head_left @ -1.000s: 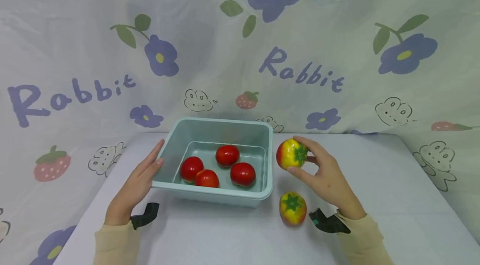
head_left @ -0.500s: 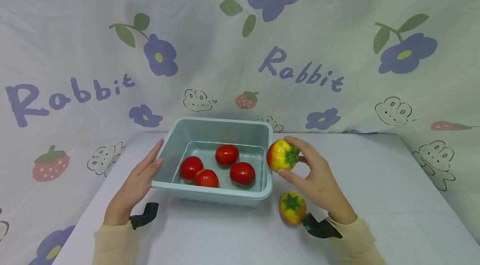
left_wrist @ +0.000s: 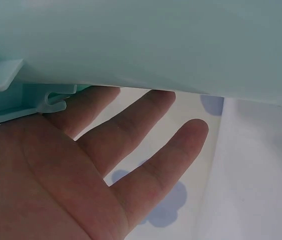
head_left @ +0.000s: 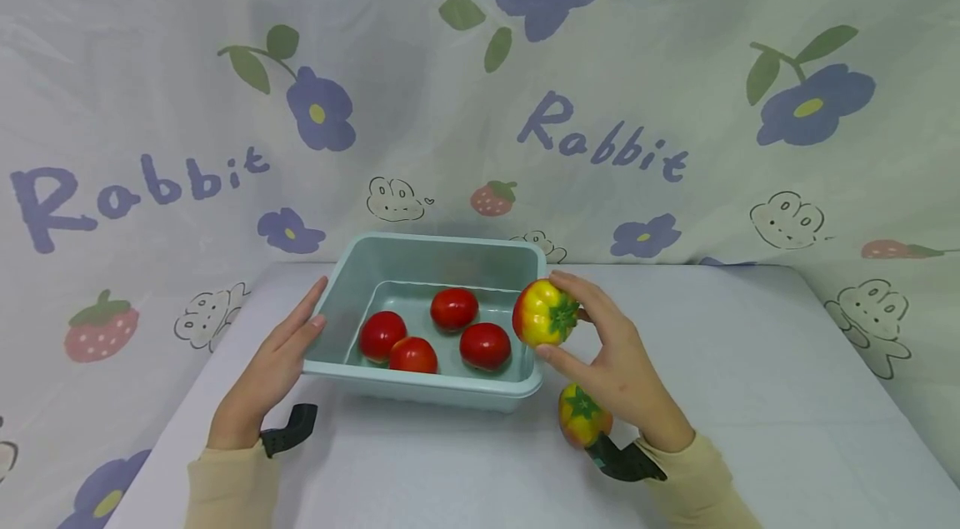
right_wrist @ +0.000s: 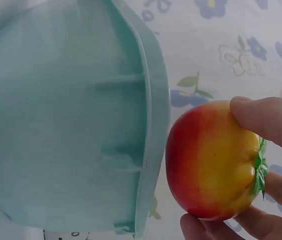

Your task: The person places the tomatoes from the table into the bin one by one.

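In the head view my left hand (head_left: pixel 262 375) rests against the left side of a pale blue-green plastic bin (head_left: pixel 420 383). The left wrist view shows its fingers (left_wrist: pixel 153 175) fairly straight beside the bin wall. My right hand (head_left: pixel 626 371) grips a yellow-and-red tomato (head_left: pixel 542 314) with a green star-shaped calyx, between thumb and fingers, at the bin's right rim. From the right wrist, that tomato (right_wrist: pixel 211 160) appears beside the outer rim (right_wrist: pixel 156 115). Several red tomatoes (head_left: pixel 454 310) lie inside the bin.
A second yellow-and-red tomato (head_left: pixel 579 412) sits on the white table (head_left: pixel 420 471), partly hidden by the right wrist's black strap mount (head_left: pixel 626 462). Behind the bin hangs a patterned cloth (head_left: pixel 420 96) with flowers and rabbits.
My right hand has carried the gripped tomato leftward, from beside the bin to over its right rim. The left hand and the bin have stayed in place.
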Motion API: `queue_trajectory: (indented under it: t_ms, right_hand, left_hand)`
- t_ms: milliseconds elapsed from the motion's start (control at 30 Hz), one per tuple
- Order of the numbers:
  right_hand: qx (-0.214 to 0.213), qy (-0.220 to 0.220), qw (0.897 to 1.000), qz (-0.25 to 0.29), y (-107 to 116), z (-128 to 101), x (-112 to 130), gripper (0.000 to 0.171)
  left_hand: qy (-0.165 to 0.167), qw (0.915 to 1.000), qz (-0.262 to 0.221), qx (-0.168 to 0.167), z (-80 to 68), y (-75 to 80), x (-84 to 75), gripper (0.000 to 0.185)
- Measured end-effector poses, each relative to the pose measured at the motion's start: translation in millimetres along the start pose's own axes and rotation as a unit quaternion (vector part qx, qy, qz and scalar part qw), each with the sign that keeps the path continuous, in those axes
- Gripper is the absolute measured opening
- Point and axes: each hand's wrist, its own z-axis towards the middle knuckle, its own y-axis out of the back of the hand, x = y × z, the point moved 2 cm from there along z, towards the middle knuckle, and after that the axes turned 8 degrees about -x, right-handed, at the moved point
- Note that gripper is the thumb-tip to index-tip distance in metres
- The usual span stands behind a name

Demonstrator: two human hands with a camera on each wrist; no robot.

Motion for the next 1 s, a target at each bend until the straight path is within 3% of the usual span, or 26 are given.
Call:
queue_trajectory:
  t_ms: [567, 1000]
  right_hand:
    - [0.045, 0.018, 0.999, 0.020, -25, -6, 5, 0.073]
    - [0.075, 0.022, 0.997, -0.010, -35, -13, 8, 0.072]
  left_hand:
    - [-0.003, 1.0000, -0.006, 0.001, -0.5, 1.8, 0.8, 0.058]
    - [-0.001, 1.0000, 0.000, 0.000, 0.3, 0.6, 1.1, 0.056]
